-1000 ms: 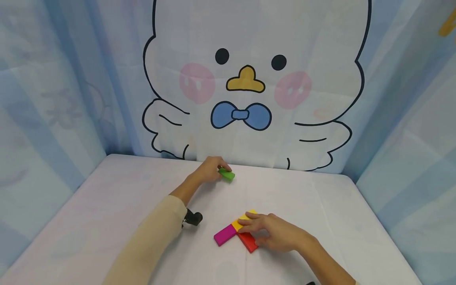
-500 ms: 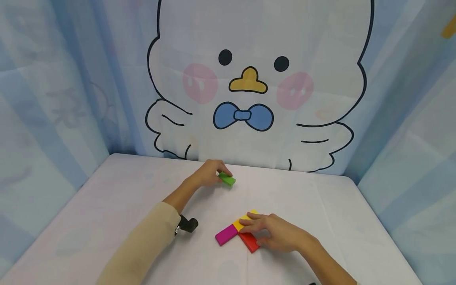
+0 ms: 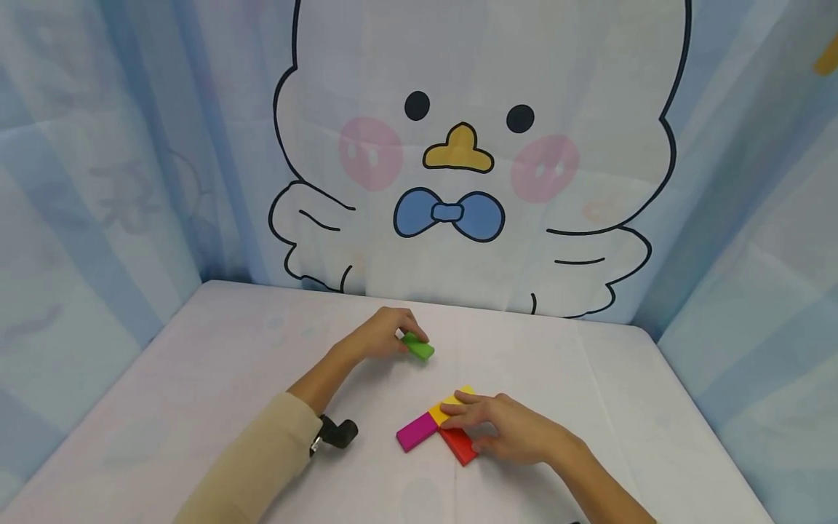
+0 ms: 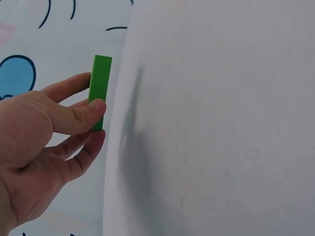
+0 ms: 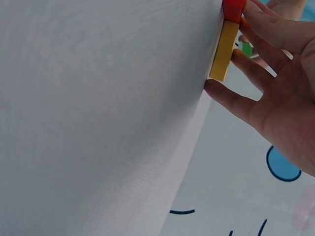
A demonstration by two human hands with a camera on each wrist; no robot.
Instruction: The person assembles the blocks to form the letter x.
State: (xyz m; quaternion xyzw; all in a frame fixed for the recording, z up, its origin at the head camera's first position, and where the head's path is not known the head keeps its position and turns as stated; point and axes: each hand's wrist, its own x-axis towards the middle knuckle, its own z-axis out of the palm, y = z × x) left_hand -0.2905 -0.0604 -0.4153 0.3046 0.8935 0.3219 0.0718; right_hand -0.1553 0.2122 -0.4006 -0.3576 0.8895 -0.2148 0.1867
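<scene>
My left hand (image 3: 380,333) pinches a green block (image 3: 420,348) above the far middle of the table. In the left wrist view the thumb lies on the face of the green block (image 4: 100,81), with fingers behind and below it. My right hand (image 3: 513,429) rests on a yellow block (image 3: 437,413) and a red block (image 3: 457,445), its fingers spread and fairly straight. Fingers partly cover the yellow one. A magenta block (image 3: 416,432) joins the yellow block end to end; the red one angles off near their joint. The right wrist view shows the thumb by the red block (image 5: 233,11).
A pale cloth covers the table (image 3: 556,364). Behind it hangs a curtain (image 3: 589,182) printed with a cartoon bird, and more curtain closes both sides. A black wrist device (image 3: 339,432) sticks out from the left sleeve (image 3: 262,451).
My left hand has drawn the green block back from the table's far edge, nearer to the joined blocks. The right hand and the other blocks have stayed in place; the head view has shifted slightly.
</scene>
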